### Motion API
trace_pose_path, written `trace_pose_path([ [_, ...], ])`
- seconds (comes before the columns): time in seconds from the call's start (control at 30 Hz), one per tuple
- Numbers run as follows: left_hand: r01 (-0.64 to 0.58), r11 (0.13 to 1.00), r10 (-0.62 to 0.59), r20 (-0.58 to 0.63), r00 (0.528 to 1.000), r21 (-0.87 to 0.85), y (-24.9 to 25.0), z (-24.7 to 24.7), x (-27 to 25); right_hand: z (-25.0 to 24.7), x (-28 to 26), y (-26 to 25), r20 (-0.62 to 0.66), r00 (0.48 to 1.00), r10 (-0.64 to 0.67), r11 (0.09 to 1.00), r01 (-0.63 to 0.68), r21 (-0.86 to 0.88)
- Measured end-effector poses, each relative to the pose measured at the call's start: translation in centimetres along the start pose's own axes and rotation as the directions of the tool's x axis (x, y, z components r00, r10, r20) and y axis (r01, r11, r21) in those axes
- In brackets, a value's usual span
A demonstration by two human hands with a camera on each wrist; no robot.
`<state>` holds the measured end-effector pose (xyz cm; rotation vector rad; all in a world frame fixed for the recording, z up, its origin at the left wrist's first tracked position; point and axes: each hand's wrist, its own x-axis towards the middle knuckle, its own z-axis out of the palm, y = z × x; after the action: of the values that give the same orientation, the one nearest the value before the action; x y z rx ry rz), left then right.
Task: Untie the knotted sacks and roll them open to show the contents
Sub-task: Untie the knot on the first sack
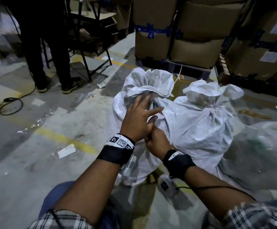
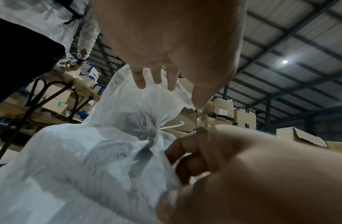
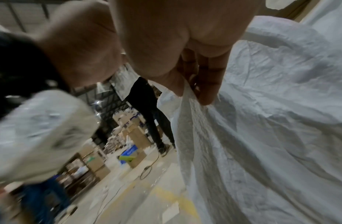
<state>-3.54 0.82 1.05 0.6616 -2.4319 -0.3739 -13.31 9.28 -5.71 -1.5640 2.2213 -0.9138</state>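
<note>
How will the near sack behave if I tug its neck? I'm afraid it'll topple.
The near sack looks floppy: its fabric creases where the right hand pinches it. It bulges full, so probably heavy, likelier to sag than tip. The second sack leans against it, likely bracing it.

Two tied sacks side by side: left sack (image 1: 134, 100), right sack (image 1: 205, 119); boxes (image 1: 184, 30) behind.

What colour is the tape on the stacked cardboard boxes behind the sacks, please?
Blue tape on the cardboard boxes, clearest in the head view.
</note>
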Motion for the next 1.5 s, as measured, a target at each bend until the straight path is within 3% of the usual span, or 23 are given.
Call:
trace_pose_path([
  [0.2,-0.054,0.982,0.052,0.015,0.999,0.178,0.1,0.2,-0.7,-3.4,-7.5,0.2,0.178,0.984,0.015,0.998,-0.004,-0.064],
  [0.37,0.067,0.978,-0.099,0.153,0.983,0.199,-1.8,0.1,-1.4,-4.8,-11.8,1.2,0.229,0.973,0.012,0.999,-0.004,-0.038],
  [0.47,0.076,0.983,-0.113,0.221,0.969,0.168,-2.0,0.6,-1.8,-5.5,-12.6,1.8,0.241,0.970,-0.001,0.999,0.014,-0.051],
  [0.53,0.085,0.983,-0.123,0.243,0.962,0.161,-1.8,0.9,-1.9,-6.5,-11.7,2.3,0.145,0.989,-0.020,0.998,0.028,-0.057],
  [0.6,0.094,0.984,-0.129,0.251,0.959,0.148,-1.7,1.1,-1.7,-8.0,-9.8,2.7,-0.054,0.997,-0.055,0.997,0.052,-0.065],
  [0.7,0.103,0.991,-0.120,0.213,0.970,0.087,-1.4,1.4,-1.3,-10.3,-6.4,4.1,-0.270,0.960,-0.075,0.995,0.056,-0.076],
  [0.83,0.110,0.993,-0.116,0.175,0.978,0.046,-1.0,2.0,-0.5,-10.5,-4.2,6.3,-0.084,0.993,0.081,0.997,-0.081,0.003],
  [0.97,0.075,0.988,-0.108,0.257,0.960,0.137,-0.8,2.5,-0.2,-9.4,-3.9,6.5,-0.028,0.999,0.031,0.997,-0.032,-0.066],
  [1.07,0.040,0.976,-0.104,0.300,0.948,0.213,-0.5,2.2,-0.3,-9.5,-4.7,5.6,-0.009,0.999,0.051,0.999,-0.051,-0.004],
  [1.13,0.018,0.973,-0.079,0.257,0.963,0.231,-0.2,1.7,-0.5,-9.6,-6.0,4.8,-0.015,0.998,0.053,0.997,-0.052,0.049],
  [1.23,-0.006,0.976,-0.013,0.086,0.996,0.219,0.3,0.9,-0.8,-9.7,-8.1,3.1,-0.048,0.999,0.024,0.994,-0.018,0.111],
  [1.33,0.019,0.982,-0.018,-0.008,1.000,0.187,0.7,0.6,-1.0,-9.7,-8.8,2.2,-0.054,0.998,0.033,0.989,-0.025,0.146],
  [1.43,0.132,0.979,-0.147,0.087,0.985,0.154,1.4,1.1,-0.9,-10.2,-8.8,2.0,0.033,0.997,0.064,0.997,-0.066,0.046],
  [1.5,0.189,0.971,-0.215,0.184,0.959,0.148,1.9,1.8,-1.0,-10.9,-8.9,2.2,0.003,0.998,0.056,0.998,-0.056,-0.038],
])
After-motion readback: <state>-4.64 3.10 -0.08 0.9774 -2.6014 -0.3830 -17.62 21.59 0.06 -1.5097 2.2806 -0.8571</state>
